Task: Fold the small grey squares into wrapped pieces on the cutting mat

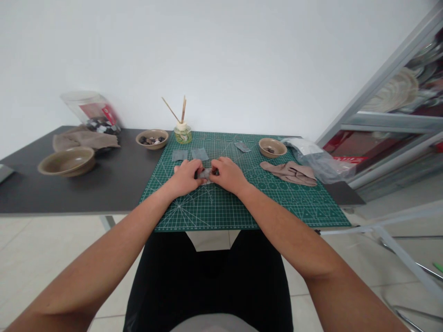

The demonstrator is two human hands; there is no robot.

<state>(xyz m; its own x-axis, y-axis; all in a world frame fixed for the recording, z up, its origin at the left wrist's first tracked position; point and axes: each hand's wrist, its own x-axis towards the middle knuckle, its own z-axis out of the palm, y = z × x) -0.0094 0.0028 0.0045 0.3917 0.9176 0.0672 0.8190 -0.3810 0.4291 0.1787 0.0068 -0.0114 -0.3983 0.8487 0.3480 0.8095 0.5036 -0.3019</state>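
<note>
Both hands meet over the middle of the green cutting mat (pixel 221 212). Between them is a small clear plastic bag (pixel 205 174), pinched at its left side by my left hand (pixel 188 178) and at its right by my right hand (pixel 229 174). Fingers hide much of it, and whether anything is inside I cannot tell. Just beyond my left hand lie two flat small plastic bags, one on the left (pixel 179 155) and one on the right (pixel 200 154). A further small bag (pixel 242 146) rests behind my right hand.
At the back left are a bowl of stones (pixel 152 139) and a reed diffuser (pixel 182 133). Farther left are a brown bowl (pixel 67 162), a cloth (pixel 85 138) and a tilted clear jar (pixel 90 108). Rightward lie another bowl (pixel 272 148), a brown cloth (pixel 290 173) and a large plastic bag (pixel 316 159).
</note>
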